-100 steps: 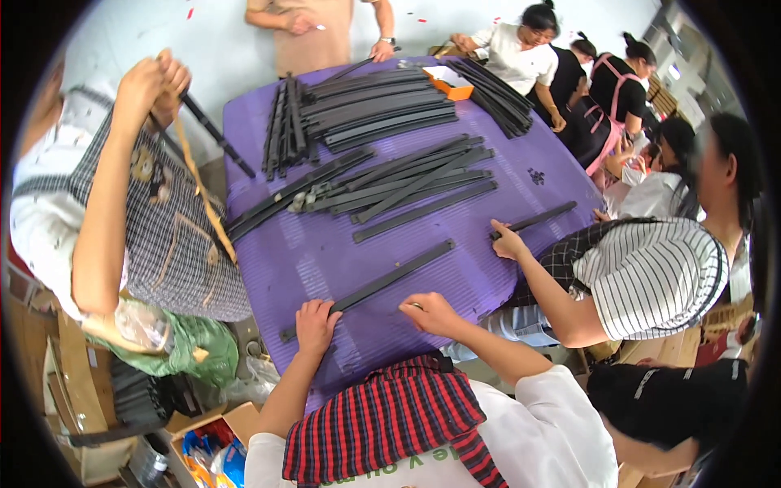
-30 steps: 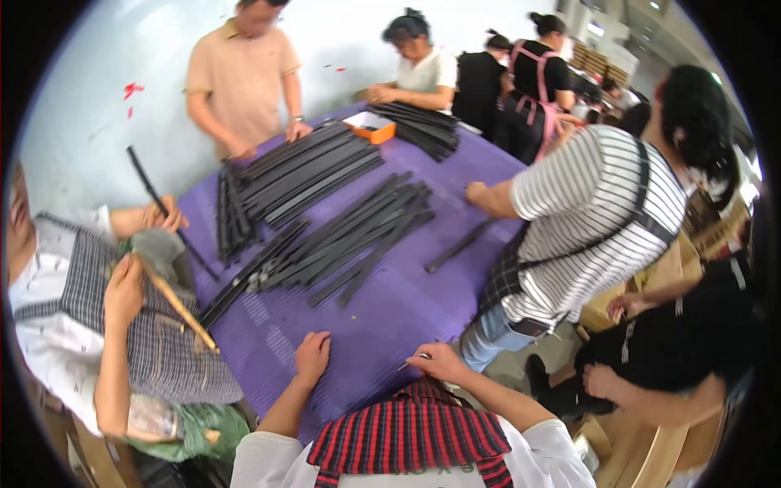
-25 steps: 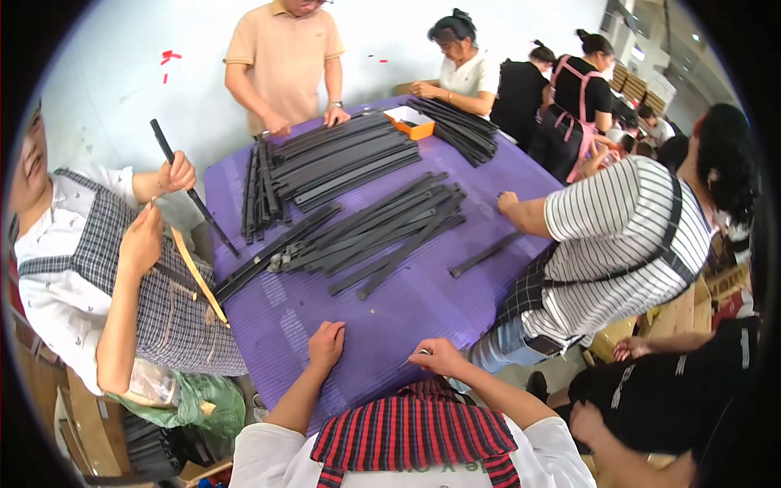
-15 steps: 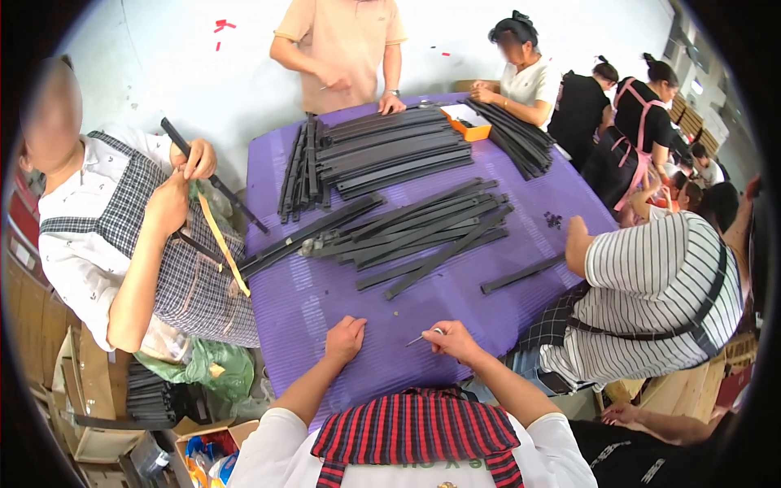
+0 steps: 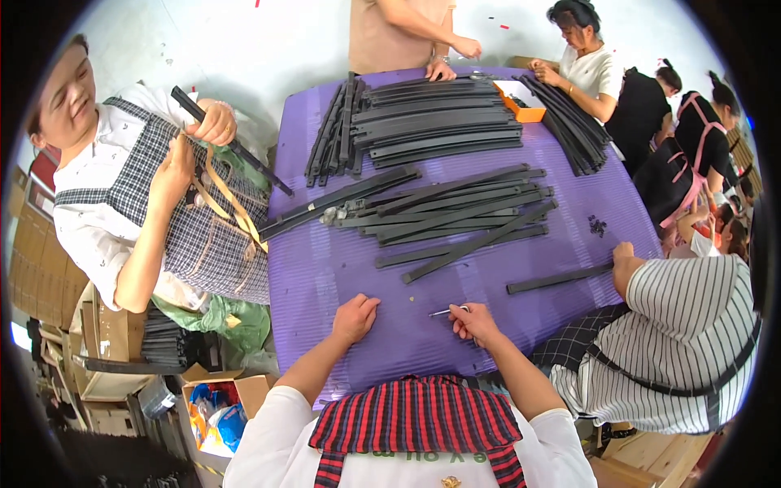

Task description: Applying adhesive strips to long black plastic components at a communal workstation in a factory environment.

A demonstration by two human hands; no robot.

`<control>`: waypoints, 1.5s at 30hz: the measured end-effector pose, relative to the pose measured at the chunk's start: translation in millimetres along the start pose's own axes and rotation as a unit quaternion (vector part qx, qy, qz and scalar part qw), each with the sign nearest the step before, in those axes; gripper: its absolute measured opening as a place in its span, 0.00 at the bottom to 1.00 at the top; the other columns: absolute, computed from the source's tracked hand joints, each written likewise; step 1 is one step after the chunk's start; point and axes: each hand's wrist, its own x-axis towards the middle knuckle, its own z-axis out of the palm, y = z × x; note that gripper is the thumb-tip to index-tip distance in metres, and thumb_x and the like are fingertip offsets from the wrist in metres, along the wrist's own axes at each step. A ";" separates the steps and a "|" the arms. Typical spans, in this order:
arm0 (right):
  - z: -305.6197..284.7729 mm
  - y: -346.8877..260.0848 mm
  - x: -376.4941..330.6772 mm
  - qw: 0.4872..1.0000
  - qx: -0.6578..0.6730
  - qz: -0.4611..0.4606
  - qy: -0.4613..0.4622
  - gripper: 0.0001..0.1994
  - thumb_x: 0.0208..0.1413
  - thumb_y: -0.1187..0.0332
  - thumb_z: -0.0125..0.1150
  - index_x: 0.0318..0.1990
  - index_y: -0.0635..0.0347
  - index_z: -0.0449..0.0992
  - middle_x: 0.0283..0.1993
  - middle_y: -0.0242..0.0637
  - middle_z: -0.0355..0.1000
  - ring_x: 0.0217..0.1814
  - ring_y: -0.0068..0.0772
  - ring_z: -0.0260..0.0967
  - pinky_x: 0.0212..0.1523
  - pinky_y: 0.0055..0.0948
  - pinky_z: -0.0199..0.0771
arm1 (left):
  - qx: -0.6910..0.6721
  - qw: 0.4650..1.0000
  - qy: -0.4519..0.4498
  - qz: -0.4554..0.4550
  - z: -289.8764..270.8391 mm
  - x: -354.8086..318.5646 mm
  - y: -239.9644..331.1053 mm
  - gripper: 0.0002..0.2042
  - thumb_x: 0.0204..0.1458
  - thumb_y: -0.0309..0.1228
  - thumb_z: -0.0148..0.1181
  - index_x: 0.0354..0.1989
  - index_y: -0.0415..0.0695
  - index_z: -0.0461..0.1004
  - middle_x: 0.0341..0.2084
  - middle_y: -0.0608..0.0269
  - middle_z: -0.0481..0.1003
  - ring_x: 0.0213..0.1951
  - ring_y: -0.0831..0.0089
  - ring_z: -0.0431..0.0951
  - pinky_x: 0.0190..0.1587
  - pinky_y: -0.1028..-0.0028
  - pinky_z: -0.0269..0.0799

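Observation:
My left hand rests on the purple ribbed table cover, fingers curled in with nothing showing in them. To its right, my right hand grips a thin pointed metal tool whose tip points left, just above the cover. What the handle looks like is mostly hidden by the fingers. Beyond both hands lies a loose pile of flat black strips, with one strip crossing diagonally on the near side. Neither hand touches the strips.
Stacked black strips fill the table's far side, near an orange-rimmed box. Small black pieces lie at right. A person at left holds a black strip; a person at right touches another strip. An open carton stands lower left.
The whole view has shifted, so the table appears farther right. The tool in my right hand lies flatter. The far person's arm has swung to the right. My left hand stays curled.

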 end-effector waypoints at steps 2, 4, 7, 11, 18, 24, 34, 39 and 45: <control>-0.4 -2.7 1.0 1.000 0.005 0.018 -0.012 0.15 0.53 0.57 0.53 0.26 0.62 0.71 0.15 0.32 0.67 0.10 0.17 0.59 0.08 0.17 0.52 | 0.011 1.000 -0.014 -0.006 0.2 0.6 1.1 0.07 0.46 0.29 0.53 0.35 0.49 0.71 0.25 0.62 0.67 0.27 0.60 0.71 0.27 0.65 0.69; 1.3 -3.1 1.6 1.000 0.000 0.024 -0.009 0.15 0.53 0.57 0.53 0.26 0.62 0.70 0.15 0.32 0.66 0.10 0.17 0.59 0.08 0.17 0.51 | 0.019 1.000 -0.011 -0.009 0.5 -1.2 0.6 0.07 0.45 0.29 0.53 0.35 0.49 0.71 0.25 0.62 0.67 0.27 0.61 0.71 0.28 0.65 0.69; -2.5 2.0 3.9 0.999 0.021 0.021 -0.012 0.16 0.53 0.57 0.54 0.25 0.61 0.70 0.15 0.33 0.66 0.09 0.17 0.58 0.07 0.17 0.51 | 0.012 1.000 0.006 0.004 1.9 2.6 4.1 0.07 0.45 0.29 0.53 0.34 0.49 0.71 0.25 0.62 0.68 0.26 0.60 0.71 0.27 0.65 0.69; 0.0 3.1 2.8 1.000 0.020 0.009 0.007 0.16 0.52 0.56 0.54 0.25 0.62 0.70 0.14 0.33 0.66 0.09 0.17 0.58 0.07 0.17 0.50 | 0.032 0.999 -0.031 -0.014 3.1 1.5 2.3 0.08 0.44 0.29 0.54 0.35 0.49 0.71 0.25 0.62 0.67 0.27 0.61 0.72 0.28 0.65 0.70; 3.0 7.3 5.2 0.999 0.012 -0.024 0.037 0.15 0.52 0.58 0.55 0.25 0.63 0.70 0.14 0.34 0.66 0.08 0.18 0.58 0.07 0.17 0.51 | 0.007 1.000 -0.009 -0.005 9.0 3.3 -0.7 0.07 0.45 0.30 0.54 0.34 0.49 0.71 0.25 0.62 0.68 0.27 0.61 0.72 0.27 0.66 0.69; 2.0 5.0 3.3 0.999 0.026 -0.024 0.039 0.14 0.51 0.58 0.55 0.27 0.63 0.71 0.14 0.34 0.66 0.09 0.18 0.58 0.08 0.17 0.51 | -0.053 0.998 0.012 -0.043 16.4 57.9 22.9 0.11 0.45 0.34 0.56 0.37 0.46 0.69 0.29 0.61 0.69 0.30 0.60 0.71 0.31 0.66 0.69; 3.3 -2.2 1.5 0.999 -0.009 0.028 0.045 0.15 0.50 0.57 0.55 0.25 0.61 0.71 0.15 0.32 0.67 0.09 0.17 0.59 0.08 0.17 0.55 | 0.069 0.992 -0.093 0.060 41.6 113.7 37.2 0.14 0.43 0.35 0.58 0.36 0.41 0.69 0.33 0.57 0.69 0.38 0.60 0.68 0.38 0.66 0.66; 1.9 -2.7 -0.5 0.998 -0.004 0.036 0.044 0.15 0.50 0.57 0.56 0.25 0.62 0.71 0.14 0.32 0.67 0.09 0.18 0.59 0.08 0.18 0.55 | 0.107 0.990 -0.028 0.090 12.1 159.3 22.2 0.12 0.44 0.35 0.56 0.34 0.42 0.69 0.30 0.57 0.68 0.37 0.61 0.68 0.37 0.65 0.65; 0.7 0.0 4.4 0.999 -0.001 0.017 0.048 0.16 0.49 0.58 0.56 0.22 0.63 0.71 0.14 0.34 0.68 0.09 0.20 0.61 0.08 0.20 0.56 | 0.176 0.980 -0.053 0.072 17.3 168.0 18.5 0.17 0.39 0.34 0.62 0.38 0.44 0.67 0.31 0.61 0.66 0.38 0.62 0.66 0.37 0.67 0.63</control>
